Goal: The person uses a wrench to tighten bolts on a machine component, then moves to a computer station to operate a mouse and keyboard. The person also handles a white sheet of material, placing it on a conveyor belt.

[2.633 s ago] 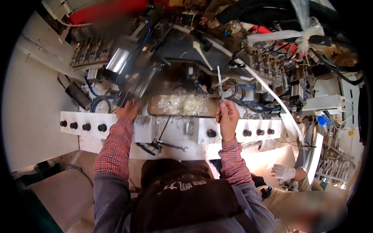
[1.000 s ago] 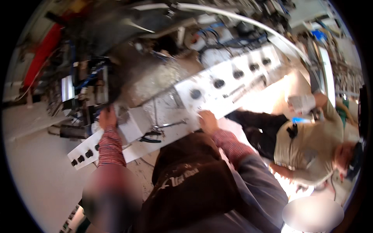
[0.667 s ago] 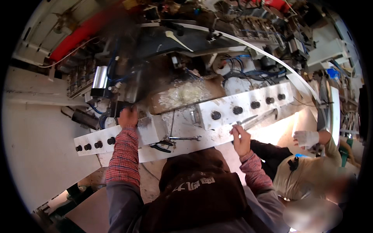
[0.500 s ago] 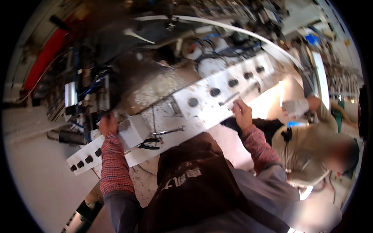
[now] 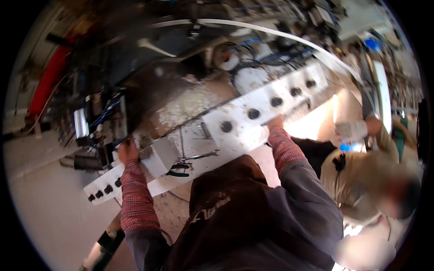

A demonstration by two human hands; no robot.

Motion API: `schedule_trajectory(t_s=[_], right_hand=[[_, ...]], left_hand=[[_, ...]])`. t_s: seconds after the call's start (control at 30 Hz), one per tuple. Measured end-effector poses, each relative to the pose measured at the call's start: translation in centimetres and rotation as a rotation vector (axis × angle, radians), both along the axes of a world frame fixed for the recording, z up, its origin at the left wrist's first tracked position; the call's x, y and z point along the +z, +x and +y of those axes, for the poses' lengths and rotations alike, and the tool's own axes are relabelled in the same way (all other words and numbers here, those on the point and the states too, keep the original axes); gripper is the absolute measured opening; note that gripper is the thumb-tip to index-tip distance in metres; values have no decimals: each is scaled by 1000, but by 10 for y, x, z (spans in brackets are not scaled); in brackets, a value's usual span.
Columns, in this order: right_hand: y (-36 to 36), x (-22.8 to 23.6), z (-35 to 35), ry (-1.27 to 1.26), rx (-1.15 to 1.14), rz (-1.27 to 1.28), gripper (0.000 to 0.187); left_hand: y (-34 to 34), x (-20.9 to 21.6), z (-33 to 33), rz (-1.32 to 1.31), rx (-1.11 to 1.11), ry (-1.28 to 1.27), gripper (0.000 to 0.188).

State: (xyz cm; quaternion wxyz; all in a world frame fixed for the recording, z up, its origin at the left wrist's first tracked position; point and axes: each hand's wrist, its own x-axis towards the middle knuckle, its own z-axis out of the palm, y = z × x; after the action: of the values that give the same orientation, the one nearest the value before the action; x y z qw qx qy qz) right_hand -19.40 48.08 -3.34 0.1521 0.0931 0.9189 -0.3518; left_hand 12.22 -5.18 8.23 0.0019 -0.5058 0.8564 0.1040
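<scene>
White panel [image 5: 239, 114], dirt-specked, 5 black knobs [image 5: 253, 114]

We see a white, dirt-speckled panel [image 5: 239, 121] slanting up to the right, round black knobs [image 5: 253, 114] along it; beyond its left part sits a dark, blurred machine assembly [image 5: 101, 134] with a silver cylinder [image 5: 81, 123].

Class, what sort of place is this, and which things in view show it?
Probably a factory or machine workshop: white panels bear rows of black knobs, and a wrench and pliers lie close together nearby.
</scene>
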Motion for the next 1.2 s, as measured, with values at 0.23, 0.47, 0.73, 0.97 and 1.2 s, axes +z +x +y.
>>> schedule_trajectory(t_s=[0.23, 0.47, 0.73, 0.97, 1.2], right_hand=[[-15, -19, -3, 144, -50, -72, 55], [-7, -16, -4, 132, -40, -116, 52], [5, -14, 10, 140, -85, -177, 48], [21, -8, 11, 173, -159, -251, 45], [33, 8, 24, 185, -190, -317, 42]], left_hand=[[-21, 29, 15, 14, 107, 104, 44], [-23, 35, 22, 73, 149, 70, 42], [-34, 64, 16, -147, 38, 605, 35], [-9, 4, 9, -81, -222, 517, 49], [17, -23, 21, 600, 196, 847, 40]])
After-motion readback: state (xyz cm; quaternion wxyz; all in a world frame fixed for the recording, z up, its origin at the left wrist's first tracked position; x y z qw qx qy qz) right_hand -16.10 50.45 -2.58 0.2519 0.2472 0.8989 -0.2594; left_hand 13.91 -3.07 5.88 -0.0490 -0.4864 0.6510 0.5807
